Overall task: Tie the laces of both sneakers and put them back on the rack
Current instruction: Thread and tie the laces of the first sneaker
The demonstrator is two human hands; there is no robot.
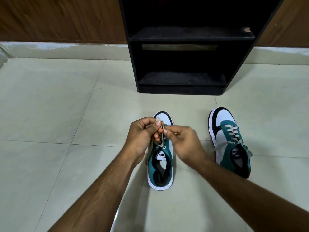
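Observation:
Two teal, white and black sneakers stand on the tiled floor, toes pointing at the rack. The left sneaker (161,166) is under my hands. My left hand (142,136) pinches a loop of its grey lace (161,139) above the tongue. My right hand (182,144) pinches the other strand of that lace right beside it. One lace end hangs down the shoe's left side. The right sneaker (230,141) sits apart to the right, its laces (234,133) threaded with loose ends trailing off both sides. The black shoe rack (182,81) stands just beyond, its shelves bare.
A brown wooden wall (58,17) with a pale skirting strip (66,51) runs behind the rack. Light floor tiles (50,114) spread to the left and right of the sneakers.

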